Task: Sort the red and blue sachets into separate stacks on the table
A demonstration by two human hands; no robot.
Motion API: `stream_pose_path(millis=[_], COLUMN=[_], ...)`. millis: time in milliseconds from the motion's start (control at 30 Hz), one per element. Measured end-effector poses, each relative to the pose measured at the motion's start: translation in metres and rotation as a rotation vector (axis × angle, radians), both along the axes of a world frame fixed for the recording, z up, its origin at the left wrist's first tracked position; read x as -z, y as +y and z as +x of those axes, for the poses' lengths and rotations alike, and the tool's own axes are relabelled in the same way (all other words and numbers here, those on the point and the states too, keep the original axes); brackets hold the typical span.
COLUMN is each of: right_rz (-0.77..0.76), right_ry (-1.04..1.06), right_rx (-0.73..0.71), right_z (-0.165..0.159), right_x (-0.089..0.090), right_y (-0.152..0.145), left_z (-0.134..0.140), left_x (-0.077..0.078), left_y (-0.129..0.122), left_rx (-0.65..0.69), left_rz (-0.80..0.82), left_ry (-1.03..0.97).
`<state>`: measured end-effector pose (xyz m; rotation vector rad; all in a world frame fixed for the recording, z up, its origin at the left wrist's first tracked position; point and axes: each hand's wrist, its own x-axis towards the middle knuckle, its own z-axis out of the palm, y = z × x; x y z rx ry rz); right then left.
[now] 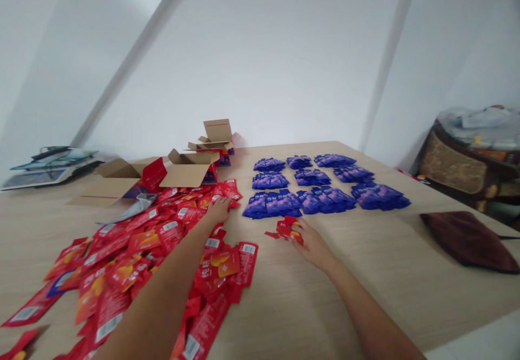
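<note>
My right hand is closed around a few red sachets, just above the bare wood in front of the purple sachets. My left hand reaches onto the far right side of a large loose heap of red sachets; its fingers are blurred among the packets, so their grip is unclear. Purple sachets lie fanned out in several small groups, in rows, beyond my right hand; the nearest is a purple group. Part of the red heap is hidden under my left forearm.
Open cardboard boxes stand behind the heap: one at the left, one in the middle, more farther back. A dark red cloth lies at the right on the wooden table. A scale-like device sits far left.
</note>
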<state>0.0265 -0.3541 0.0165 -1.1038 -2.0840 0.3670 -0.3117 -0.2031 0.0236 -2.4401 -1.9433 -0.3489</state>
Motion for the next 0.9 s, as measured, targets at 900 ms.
stream_pose_path(millis=[900], right_rz=[-0.361], right_ry=[1.254], right_rx=[0.038], right_z=[-0.010], right_x=[-0.005], right_y=[-0.003], left_z=[0.194], left_x=[-0.016], left_y=[-0.139], left_rx=[0.243], left_rz=[-0.360], left_ry=[-1.621])
